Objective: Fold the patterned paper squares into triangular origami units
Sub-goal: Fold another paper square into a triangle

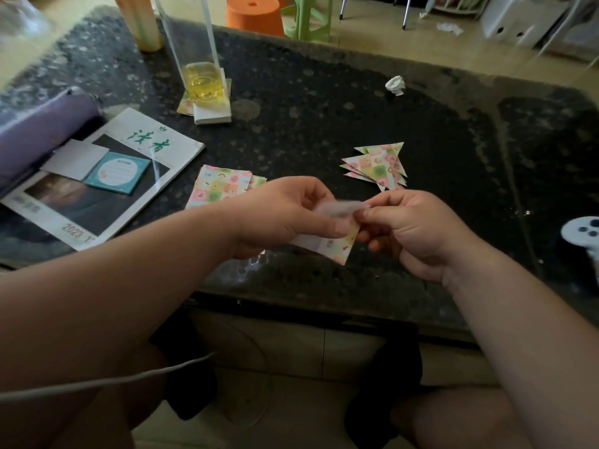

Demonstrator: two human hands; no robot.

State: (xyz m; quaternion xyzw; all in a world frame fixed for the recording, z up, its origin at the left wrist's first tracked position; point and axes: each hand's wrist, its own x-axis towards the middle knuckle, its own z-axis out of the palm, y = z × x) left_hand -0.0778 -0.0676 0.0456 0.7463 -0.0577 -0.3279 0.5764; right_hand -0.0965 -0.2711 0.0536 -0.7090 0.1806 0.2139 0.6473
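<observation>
Pinched at centre frame between curled fingers of left hand (pixel 285 215) and right hand (pixel 411 228): one patterned paper square (pixel 334 246), partly folded. Just behind the left hand, a stack of squares (pixel 220 184); right of centre, folded triangles (pixel 379 166).

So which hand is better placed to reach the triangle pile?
Probably the right hand: the triangle pile lies just beyond it; the left hand, also pinching the piece, sits by the unfolded squares.

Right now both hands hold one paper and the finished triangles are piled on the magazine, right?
No. The head view shows the finished triangles on the dark table beyond the right hand, not the magazine; the rest stands.
</observation>
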